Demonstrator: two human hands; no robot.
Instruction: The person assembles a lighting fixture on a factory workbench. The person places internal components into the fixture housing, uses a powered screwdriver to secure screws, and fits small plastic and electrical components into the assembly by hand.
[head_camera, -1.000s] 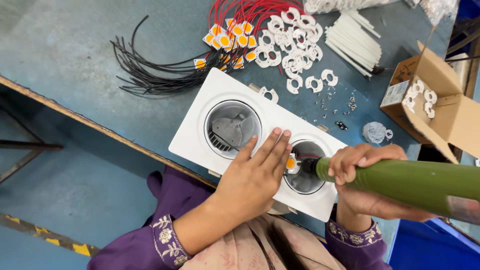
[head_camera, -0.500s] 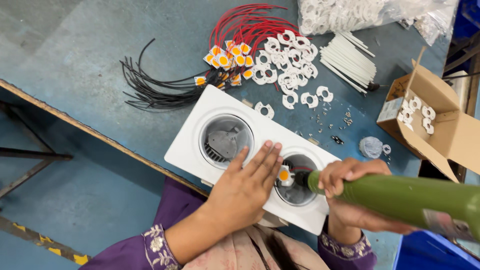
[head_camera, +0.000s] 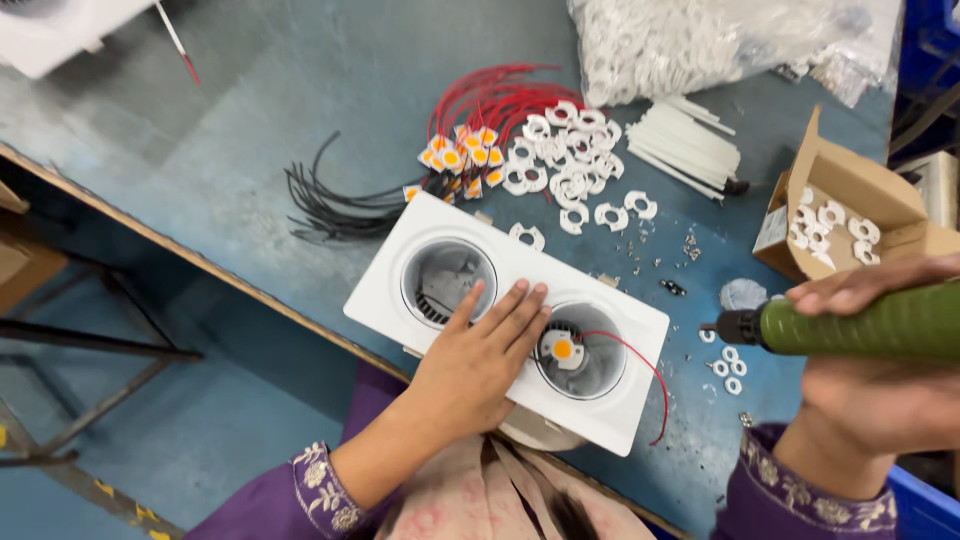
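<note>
A white twin-socket light housing (head_camera: 600, 415) lies on the blue table. My left hand (head_camera: 478, 365) rests flat on it between the two round cups, fingers spread. The right cup holds a small white and yellow chip (head_camera: 561, 349) with a red wire (head_camera: 645, 368) running out over the rim. The left cup (head_camera: 448, 281) shows only grey metal inside. My right hand (head_camera: 880, 395) grips a green electric screwdriver (head_camera: 858, 327), held to the right of the housing, its black tip pointing left and clear of the cup.
Behind the housing lie black wires (head_camera: 325, 205), red-wired yellow chips (head_camera: 465, 152) and a heap of white plastic rings (head_camera: 565, 160). White tubes (head_camera: 685, 145), an open cardboard box of rings (head_camera: 835, 215) and a clear bag (head_camera: 700, 45) sit farther back. The table edge (head_camera: 150, 232) runs diagonally at left.
The screwdriver has pulled back to the right, out of the right cup, uncovering the chip and red wire. My left hand stays on the housing.
</note>
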